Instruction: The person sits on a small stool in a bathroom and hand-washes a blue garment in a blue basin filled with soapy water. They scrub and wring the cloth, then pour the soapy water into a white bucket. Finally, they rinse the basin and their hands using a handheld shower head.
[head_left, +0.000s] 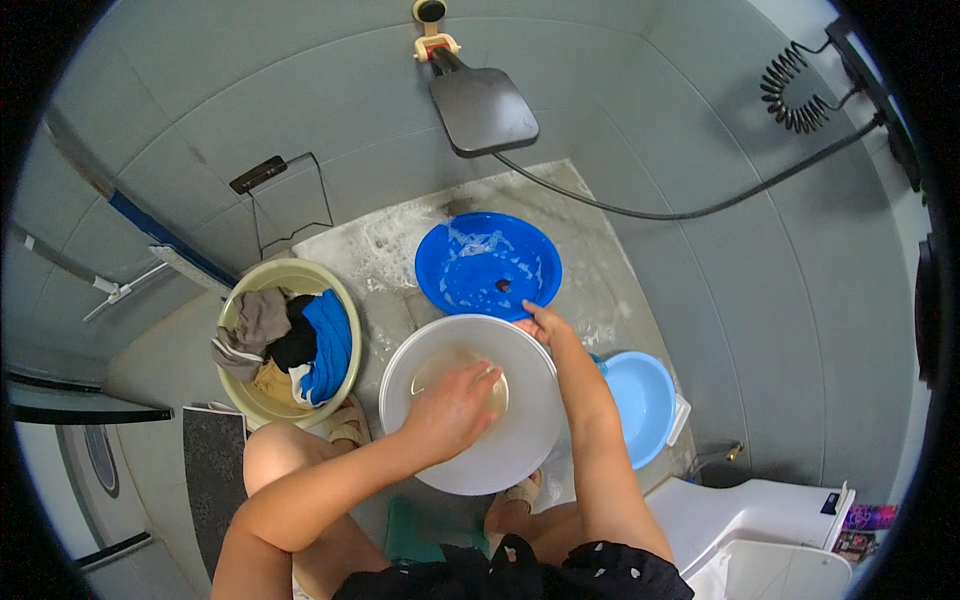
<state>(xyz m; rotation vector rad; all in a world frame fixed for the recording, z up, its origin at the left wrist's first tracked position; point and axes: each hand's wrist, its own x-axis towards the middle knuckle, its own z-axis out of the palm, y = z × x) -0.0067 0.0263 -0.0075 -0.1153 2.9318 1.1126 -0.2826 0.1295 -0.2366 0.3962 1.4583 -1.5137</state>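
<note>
My right hand (544, 324) grips the near right rim of a dark blue plastic basin (439, 262), thumb over the edge and fingers beneath. White suds streak the basin's inside, and a small dark item (503, 286) rests near its middle. Between my legs stands a white plastic bucket (525, 442), with cloudy, brownish water at its bottom. Over the bucket's opening hangs my left hand (454, 412), its fingers spread and nothing visible in them. Whether the fingertips touch the bucket's inner wall cannot be seen.
To the left, a pale yellow tub (229, 330) holds several garments, including a blue one (326, 345). A light blue basin (641, 412) sits right of my forearm. Above hang a shower head (484, 112) and its hose (660, 216). A white appliance (765, 499) is at lower right.
</note>
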